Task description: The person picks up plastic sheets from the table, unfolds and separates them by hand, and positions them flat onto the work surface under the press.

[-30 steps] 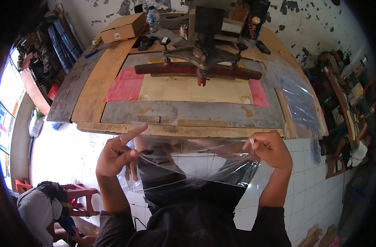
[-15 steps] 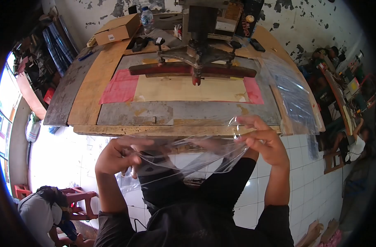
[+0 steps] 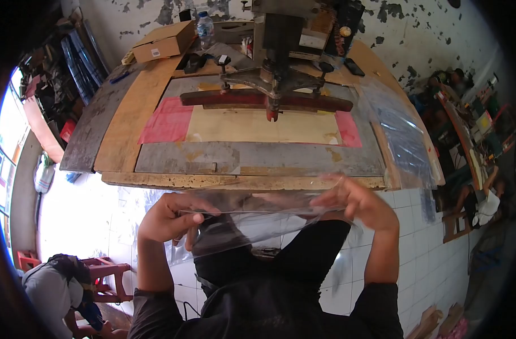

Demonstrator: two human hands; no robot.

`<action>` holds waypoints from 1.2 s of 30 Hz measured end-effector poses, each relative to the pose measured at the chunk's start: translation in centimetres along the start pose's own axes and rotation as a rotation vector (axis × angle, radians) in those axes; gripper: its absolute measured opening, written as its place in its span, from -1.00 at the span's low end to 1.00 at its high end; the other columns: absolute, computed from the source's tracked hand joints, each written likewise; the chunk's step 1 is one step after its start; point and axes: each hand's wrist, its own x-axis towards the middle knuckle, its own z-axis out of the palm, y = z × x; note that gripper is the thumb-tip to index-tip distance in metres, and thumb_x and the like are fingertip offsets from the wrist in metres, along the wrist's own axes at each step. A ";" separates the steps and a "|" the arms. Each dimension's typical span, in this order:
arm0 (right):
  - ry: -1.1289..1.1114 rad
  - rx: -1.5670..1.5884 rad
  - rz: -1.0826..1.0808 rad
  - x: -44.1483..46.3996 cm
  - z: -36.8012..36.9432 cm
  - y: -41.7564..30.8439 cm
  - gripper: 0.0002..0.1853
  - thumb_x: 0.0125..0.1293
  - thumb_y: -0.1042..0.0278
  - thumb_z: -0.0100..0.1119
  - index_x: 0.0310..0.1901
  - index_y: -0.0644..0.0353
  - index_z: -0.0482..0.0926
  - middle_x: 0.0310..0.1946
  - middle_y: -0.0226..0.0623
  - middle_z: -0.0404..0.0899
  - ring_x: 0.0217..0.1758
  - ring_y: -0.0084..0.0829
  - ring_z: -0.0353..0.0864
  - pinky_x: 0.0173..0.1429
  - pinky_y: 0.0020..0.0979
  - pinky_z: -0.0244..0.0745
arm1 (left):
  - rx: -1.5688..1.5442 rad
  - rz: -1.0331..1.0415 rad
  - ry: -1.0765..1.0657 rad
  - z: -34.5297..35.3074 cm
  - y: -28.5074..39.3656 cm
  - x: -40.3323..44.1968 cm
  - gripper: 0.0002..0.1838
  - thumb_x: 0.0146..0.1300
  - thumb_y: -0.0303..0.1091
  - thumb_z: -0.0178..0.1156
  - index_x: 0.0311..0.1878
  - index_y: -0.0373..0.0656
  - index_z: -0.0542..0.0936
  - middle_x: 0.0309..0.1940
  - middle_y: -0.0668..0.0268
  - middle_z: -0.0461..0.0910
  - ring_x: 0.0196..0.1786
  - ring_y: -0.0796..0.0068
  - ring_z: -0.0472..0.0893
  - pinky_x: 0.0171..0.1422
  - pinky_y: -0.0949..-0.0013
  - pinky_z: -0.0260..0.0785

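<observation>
A clear plastic sheet [image 3: 252, 217] stretches across my lap, in front of the table's near edge. My left hand [image 3: 170, 217] is closed on its left end, thumb laid along the film and fingers bent behind it. At the other end my right hand [image 3: 362, 203] has the film between thumb and fingers; its fingertips are smeared by motion. Beyond the sheet stands a press with a long red bar [image 3: 235, 100]. Under the bar lies a cream-coloured panel [image 3: 258, 125] with pink sheets [image 3: 166, 120] at its ends.
More clear plastic sheets [image 3: 402, 130] hang over the table's right side. A cardboard box [image 3: 164, 42], a water bottle [image 3: 204, 28] and a phone [image 3: 354, 66] are at the back. One person [image 3: 54, 288] is low at the left by a red stool [image 3: 113, 279]; another [image 3: 487, 206] sits at the right.
The sheet's upper edge has straightened, and its left part hangs lower. My right hand has shifted slightly down and right, its fingers blurred. My left hand has moved a little to the right.
</observation>
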 end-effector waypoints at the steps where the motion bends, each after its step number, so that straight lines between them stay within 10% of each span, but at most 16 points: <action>1: -0.147 -0.125 -0.039 -0.4 0.7 0.3 -0.42 0.59 0.11 0.35 0.44 0.32 0.50 0.07 -0.03 0.79 0.19 -0.16 0.79 0.32 -0.18 0.66 | -0.084 0.066 0.006 -0.1 -0.3 -0.2 -0.65 0.66 -0.31 0.18 0.25 -0.40 0.68 -0.66 0.29 0.68 -0.63 0.57 0.71 -0.65 0.62 0.31; 3: -0.222 -0.222 0.082 -0.7 0.7 0.5 -0.33 0.44 0.22 0.52 0.48 0.25 0.51 0.21 -0.04 0.75 0.34 -0.18 0.70 0.46 -0.17 0.55 | -0.108 0.133 -0.029 -0.5 -0.4 -0.2 -0.61 0.70 -0.27 0.11 0.25 -0.46 0.66 -0.67 0.28 0.68 -0.66 0.58 0.68 -0.64 0.59 0.31; 9: -0.085 -0.507 0.182 -2.7 -1.2 -0.1 -0.79 0.46 0.40 0.42 0.05 0.24 0.80 -0.17 -0.19 0.88 -0.11 -0.30 0.88 0.05 -0.35 0.69 | 0.055 0.048 -0.051 -2.7 1.4 -1.0 -0.72 0.63 -0.39 0.21 0.07 -0.49 0.72 -0.59 0.19 0.71 -0.58 0.48 0.75 -0.61 0.53 0.39; 17: -0.059 -0.618 -0.040 -6.5 -7.3 -6.9 -0.95 0.37 0.58 0.40 -0.18 0.36 0.77 -0.31 -0.20 0.83 -0.20 -0.37 0.85 -0.02 -0.43 0.66 | 0.021 0.341 -0.110 -4.8 2.9 -0.3 -0.63 0.61 -0.26 0.29 -0.24 -0.42 0.68 -0.54 0.11 0.73 -0.56 0.29 0.76 -0.47 0.37 0.58; 19: 0.146 -0.630 0.221 -6.7 -8.8 -7.5 -0.94 0.34 0.61 0.39 -0.18 0.36 0.78 -0.29 -0.19 0.83 -0.19 -0.39 0.82 -0.02 -0.39 0.64 | -0.124 0.378 -0.004 -6.8 2.2 -0.3 -0.59 0.61 -0.20 0.29 -0.28 -0.40 0.67 -0.56 0.12 0.73 -0.59 0.35 0.73 -0.50 0.39 0.54; 23: 0.360 -0.728 0.177 -5.0 -14.3 -5.4 -0.87 0.52 0.47 0.28 -0.09 0.35 0.73 -0.34 -0.29 0.75 -0.20 -0.50 0.72 -0.01 -0.37 0.59 | 0.542 0.015 0.337 -8.8 2.5 2.2 -0.56 0.61 -0.12 0.29 -0.30 -0.34 0.68 -0.57 0.25 0.72 -0.63 0.53 0.63 -0.51 0.43 0.43; 27: 0.585 -0.821 0.059 -0.8 -17.0 -1.3 -0.81 0.60 0.36 0.21 -0.07 0.31 0.71 -0.36 -0.37 0.69 -0.20 -0.56 0.65 -0.04 -0.37 0.55 | 0.532 0.032 0.431 -7.6 0.2 8.1 -0.58 0.58 -0.10 0.32 -0.28 -0.30 0.72 -0.59 0.28 0.69 -0.55 0.52 0.66 -0.40 0.39 0.47; 36: 1.012 -1.347 -0.045 6.0 -12.9 13.5 -0.89 0.51 0.36 0.30 -0.08 0.18 0.71 -0.20 -0.17 0.72 -0.14 -0.15 0.73 0.00 -0.16 0.57 | 1.341 0.139 0.954 -7.1 -8.5 13.5 -0.68 0.39 -0.13 0.44 -0.29 -0.23 0.71 -0.36 0.15 0.74 -0.30 0.05 0.71 -0.15 0.11 0.54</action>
